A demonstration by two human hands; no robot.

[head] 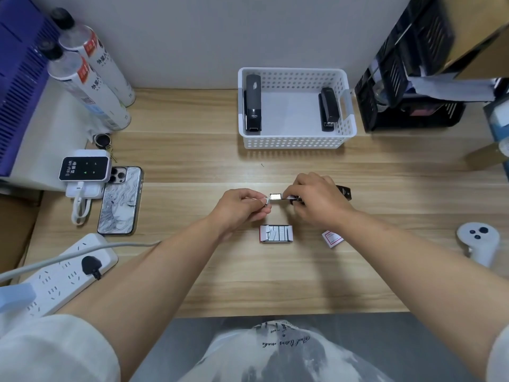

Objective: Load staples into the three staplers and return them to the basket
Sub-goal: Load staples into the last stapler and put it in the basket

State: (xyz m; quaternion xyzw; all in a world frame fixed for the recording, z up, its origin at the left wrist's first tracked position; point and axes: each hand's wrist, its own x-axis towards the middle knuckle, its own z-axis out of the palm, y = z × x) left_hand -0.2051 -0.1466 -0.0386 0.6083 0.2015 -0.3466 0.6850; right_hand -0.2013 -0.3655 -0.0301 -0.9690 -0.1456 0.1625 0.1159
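Both bare forearms reach forward (hands nearly meeting); left hand (239,209) pinches a staple strip (266,201), right hand (316,201) grips a stapler (344,192).

Staplers (252,103): three. Basket (294,142): one; staple box (276,233): one. Bottles (82,86): two; phone (121,201): one; power strip (55,282): one.

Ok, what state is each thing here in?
left stapler: closed, in the basket.
right stapler: closed, in the basket.
third stapler: opened, gripped by right hand.
left hand: pinches small silvery piece, likely staples.
staple box: open, strips showing.
power strip: one plug in.
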